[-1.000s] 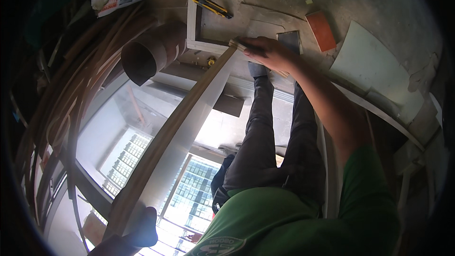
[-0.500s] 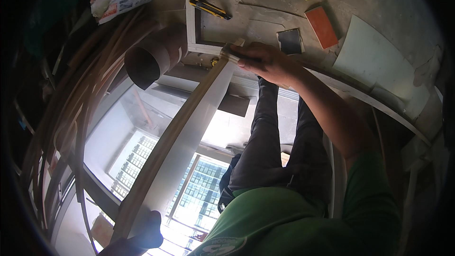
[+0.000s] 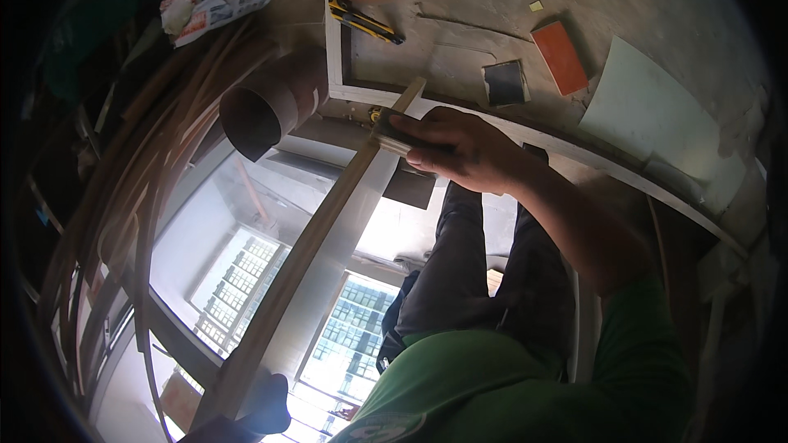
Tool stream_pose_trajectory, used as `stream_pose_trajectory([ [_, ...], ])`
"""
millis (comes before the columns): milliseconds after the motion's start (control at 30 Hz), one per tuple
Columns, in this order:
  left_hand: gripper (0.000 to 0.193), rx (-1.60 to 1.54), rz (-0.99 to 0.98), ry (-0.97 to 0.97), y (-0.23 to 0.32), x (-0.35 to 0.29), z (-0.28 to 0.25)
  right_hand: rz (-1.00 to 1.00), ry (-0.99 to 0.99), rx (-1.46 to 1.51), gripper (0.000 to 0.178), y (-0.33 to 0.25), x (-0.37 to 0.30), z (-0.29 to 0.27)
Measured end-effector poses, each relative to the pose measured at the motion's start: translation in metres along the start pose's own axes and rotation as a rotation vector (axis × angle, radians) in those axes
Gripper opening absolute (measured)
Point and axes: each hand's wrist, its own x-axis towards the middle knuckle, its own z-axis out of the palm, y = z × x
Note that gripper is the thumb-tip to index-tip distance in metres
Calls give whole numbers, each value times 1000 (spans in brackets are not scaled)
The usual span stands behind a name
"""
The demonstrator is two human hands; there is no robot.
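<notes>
Strips: one bundle of long brown strips [image 3: 139,230], well left of your right grip.
Bag: one white-and-orange bag [image 3: 220,8], beyond the strips, ahead of your left grip.
Left grip: your left hand [image 3: 269,408] clasps the near end of the long board [image 3: 305,269], thumb on its pale face; other fingers unclear.
Roll: one brown rolled sheet [image 3: 289,89], left of your right grip, clear of it.
Board: brown edge up, slanting from your left grip to beneath your right grip and slightly past it.
Knife: one yellow-and-black utility knife [image 3: 365,20], ahead of your right grip, slightly left.
Block: one flat block [image 3: 400,133], dark-topped, pale-sided, on the board's edge.
Right grip: your right hand [image 3: 472,148] pinches the block between thumb and fingers.
Square: one dark square piece [image 3: 503,84], just ahead of your right grip.
Brick: one orange-red rectangular block [image 3: 560,57], farther ahead and right.
Sheet: one pale sheet [image 3: 657,107], well right of your right grip.
</notes>
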Motion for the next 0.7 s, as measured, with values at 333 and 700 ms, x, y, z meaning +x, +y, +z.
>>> stream_pose_trajectory([
  [333,47,73,52,3,-5,-4,-6,324,-52,81,52,114,72,5],
  [700,35,211,280,237,7,7,4,164,-86,91,54,-10,20,-10],
])
